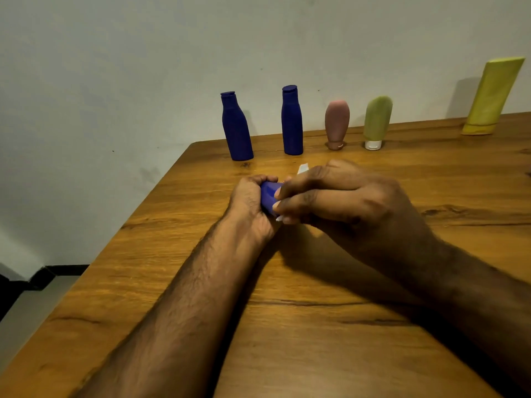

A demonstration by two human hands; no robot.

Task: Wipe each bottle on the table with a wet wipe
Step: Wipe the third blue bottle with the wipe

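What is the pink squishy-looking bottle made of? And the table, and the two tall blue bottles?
The pink bottle looks like soft matte silicone or rubbery plastic: rounded, no shine. The table looks like wood or wood-look laminate, with a slight sheen: brown grain lines and knots show. The two tall blue bottles look like hard matte plastic, evenly coloured with moulded caps.

No words, labels, brands or numbers can be read anywhere; the bottles and tubes along the top of the frame look plain.
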